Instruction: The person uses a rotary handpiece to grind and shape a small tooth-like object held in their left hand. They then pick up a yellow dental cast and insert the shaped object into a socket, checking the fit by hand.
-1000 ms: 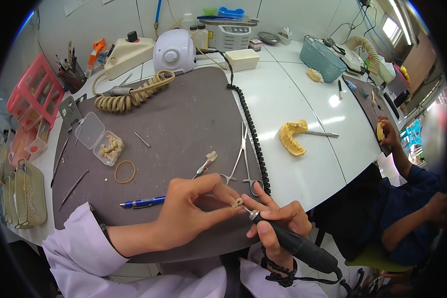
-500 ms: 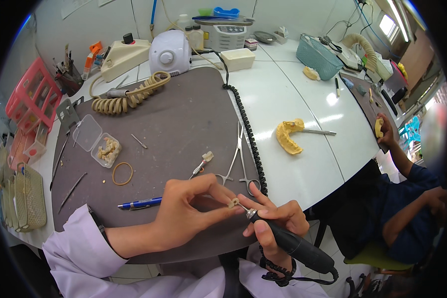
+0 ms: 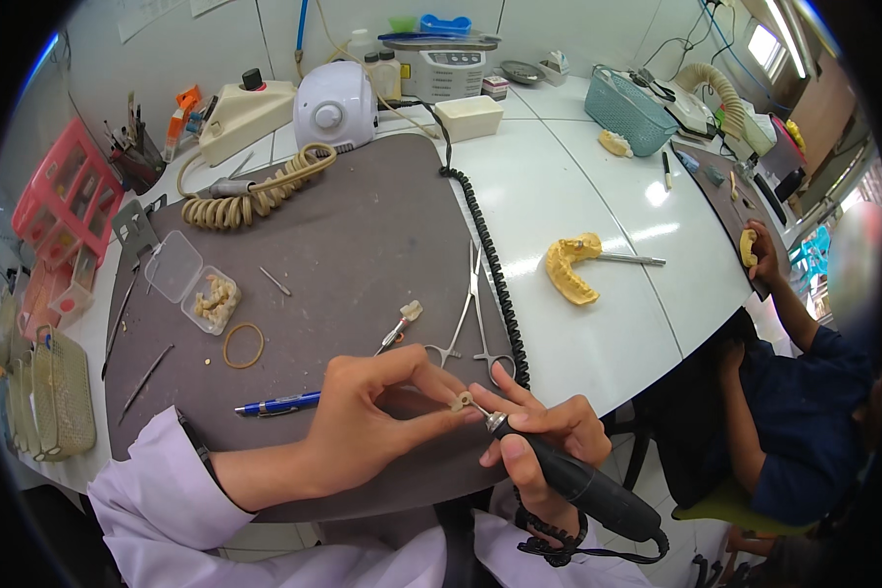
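Observation:
Between the thumb and fingertips of my left hand [image 3: 382,402] I pinch a small beige dental crown [image 3: 461,402] with a hole in it. My right hand [image 3: 559,436] grips a black rotary handpiece [image 3: 583,485], whose thin metal bit meets the crown at my left fingertips. A blue mechanical pencil [image 3: 276,403] lies partly behind my left hand. Just beyond the hands are scissor-handled forceps [image 3: 472,294] and a metal holder bearing a pale tooth-shaped piece [image 3: 411,311].
A clear box of tooth pieces [image 3: 216,304], a rubber band [image 3: 242,346] and metal tools lie on the grey mat [image 3: 363,225]. A black coiled cord [image 3: 485,235] runs along its right edge. Right of it sits a yellow dental model [image 3: 568,269]. A co-worker's hand [image 3: 766,257] holds another yellow piece.
My hands, the crown and the handpiece stay almost in place. At the right, the co-worker's other arm has shifted and now hangs lower, toward the lap.

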The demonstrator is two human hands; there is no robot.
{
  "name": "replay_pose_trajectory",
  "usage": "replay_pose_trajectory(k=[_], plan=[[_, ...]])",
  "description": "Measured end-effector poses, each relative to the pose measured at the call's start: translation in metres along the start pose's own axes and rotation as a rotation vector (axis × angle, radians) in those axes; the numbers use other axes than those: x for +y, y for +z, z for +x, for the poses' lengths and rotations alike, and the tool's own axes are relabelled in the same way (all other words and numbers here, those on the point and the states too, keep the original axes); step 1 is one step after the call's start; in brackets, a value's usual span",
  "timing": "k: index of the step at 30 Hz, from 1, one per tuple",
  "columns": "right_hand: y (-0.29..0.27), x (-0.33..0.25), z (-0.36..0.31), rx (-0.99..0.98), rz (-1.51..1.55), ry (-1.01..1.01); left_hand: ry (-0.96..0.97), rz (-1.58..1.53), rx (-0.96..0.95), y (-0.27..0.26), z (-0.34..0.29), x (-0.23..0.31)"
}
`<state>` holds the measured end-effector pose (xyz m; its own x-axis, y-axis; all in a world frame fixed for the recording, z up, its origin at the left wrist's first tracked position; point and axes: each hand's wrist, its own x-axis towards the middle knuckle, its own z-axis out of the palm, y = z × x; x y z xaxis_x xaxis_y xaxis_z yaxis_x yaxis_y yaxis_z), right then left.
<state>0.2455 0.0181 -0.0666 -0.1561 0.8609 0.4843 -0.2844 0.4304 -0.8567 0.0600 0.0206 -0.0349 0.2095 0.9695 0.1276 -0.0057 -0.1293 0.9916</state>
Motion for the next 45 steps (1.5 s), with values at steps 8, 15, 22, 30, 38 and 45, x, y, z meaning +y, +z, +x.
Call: replay_pose_trajectory(k=[8, 15, 22, 30, 38, 45], plan=[[-0.001, -0.002, 0.0, -0.016, 0.0, 0.013, 0.01, -0.014, 0.023, 0.0, -0.002, 0.001], [-0.002, 0.0, 0.0, -0.056, 0.028, -0.017, -0.002, 0.053, 0.017, 0.001, 0.0, 0.005], [-0.006, -0.012, 0.003, -0.067, 0.131, 0.098, 0.029, 0.087, 0.072, 0.001, -0.001, 0.007], [-0.003, -0.019, 0.011, 0.021, -0.017, 0.254, 0.196, 0.67, 0.188, -0.028, 0.027, 0.046], [-0.001, -0.012, 0.094, -0.313, -0.867, -0.458, 0.232, 1.038, 0.24, -0.066, 0.044, 0.009], [0.023, 0.057, 0.179, -0.28, -1.284, -0.575, 0.187, 1.107, 0.274, -0.071, 0.051, 0.013]])
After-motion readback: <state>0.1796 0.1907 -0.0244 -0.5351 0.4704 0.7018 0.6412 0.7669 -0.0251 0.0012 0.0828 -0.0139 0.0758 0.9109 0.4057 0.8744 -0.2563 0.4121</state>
